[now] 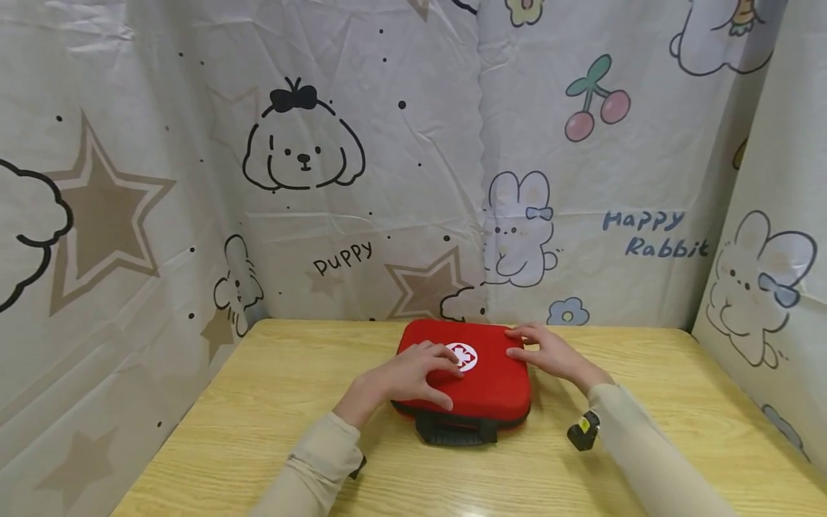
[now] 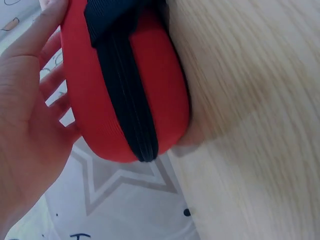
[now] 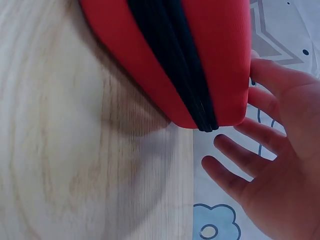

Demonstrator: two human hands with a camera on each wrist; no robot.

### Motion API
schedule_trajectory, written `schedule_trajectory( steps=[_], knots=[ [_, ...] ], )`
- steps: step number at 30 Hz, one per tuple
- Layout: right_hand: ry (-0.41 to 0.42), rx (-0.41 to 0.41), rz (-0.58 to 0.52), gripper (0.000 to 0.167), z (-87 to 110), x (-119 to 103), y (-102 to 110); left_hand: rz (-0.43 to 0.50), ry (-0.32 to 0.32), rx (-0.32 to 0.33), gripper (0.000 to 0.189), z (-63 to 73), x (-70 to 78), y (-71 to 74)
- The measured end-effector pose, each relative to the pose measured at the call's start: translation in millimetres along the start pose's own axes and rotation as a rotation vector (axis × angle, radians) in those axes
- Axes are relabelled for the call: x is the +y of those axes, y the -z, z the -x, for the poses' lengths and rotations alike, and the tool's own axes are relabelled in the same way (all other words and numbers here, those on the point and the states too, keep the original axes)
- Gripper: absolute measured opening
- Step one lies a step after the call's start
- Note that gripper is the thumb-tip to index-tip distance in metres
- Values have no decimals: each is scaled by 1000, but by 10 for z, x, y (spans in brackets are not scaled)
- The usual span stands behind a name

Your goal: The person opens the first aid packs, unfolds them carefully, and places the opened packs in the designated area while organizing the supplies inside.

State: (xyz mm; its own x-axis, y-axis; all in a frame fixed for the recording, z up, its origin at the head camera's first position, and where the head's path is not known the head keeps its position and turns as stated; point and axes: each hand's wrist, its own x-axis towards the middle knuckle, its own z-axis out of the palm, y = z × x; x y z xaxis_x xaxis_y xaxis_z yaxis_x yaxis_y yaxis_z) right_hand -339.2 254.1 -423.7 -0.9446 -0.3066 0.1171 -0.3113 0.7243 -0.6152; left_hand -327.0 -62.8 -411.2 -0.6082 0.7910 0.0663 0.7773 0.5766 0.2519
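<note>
A red first-aid case (image 1: 491, 393) with a white round emblem (image 1: 462, 357) lies flat on the table, its black handle (image 1: 456, 432) toward me. My left hand (image 1: 408, 371) is over the left part of the lid, fingers spread and slightly bent. At the right back edge of the lid, the fingertips of my right hand (image 1: 550, 352) touch the case. In the left wrist view the black zipper (image 2: 131, 100) runs along the case's side and looks closed. The right wrist view shows the right hand's fingers (image 3: 232, 186) loosely spread beside the case's corner.
The case stands near the back edge of the light wooden table (image 1: 291, 402). Behind and at both sides hangs a white curtain (image 1: 413, 143) printed with cartoon animals and stars. A small black device (image 1: 583, 431) is at the right wrist.
</note>
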Motion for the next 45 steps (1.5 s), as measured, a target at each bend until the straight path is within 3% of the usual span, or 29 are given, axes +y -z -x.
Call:
schedule_trajectory(
  steps=[8,15,22,37,42,45],
  knots=[
    [-2,35,-9,53,114,-30,-4,24,0,30,39,120,-141,28],
    [9,79,4,48,177,-52,-30,91,26,7,34,171,-138,63],
    [21,94,36,46,251,-115,-69,45,16,13,33,185,-195,70],
    [136,92,3,32,400,-141,-108,-62,-18,219,30,292,-333,35],
    [113,89,-3,32,405,-137,-129,-81,-47,241,30,294,-347,35],
    [116,80,-12,32,405,-148,-136,-75,-33,235,30,304,-368,41]
  ],
)
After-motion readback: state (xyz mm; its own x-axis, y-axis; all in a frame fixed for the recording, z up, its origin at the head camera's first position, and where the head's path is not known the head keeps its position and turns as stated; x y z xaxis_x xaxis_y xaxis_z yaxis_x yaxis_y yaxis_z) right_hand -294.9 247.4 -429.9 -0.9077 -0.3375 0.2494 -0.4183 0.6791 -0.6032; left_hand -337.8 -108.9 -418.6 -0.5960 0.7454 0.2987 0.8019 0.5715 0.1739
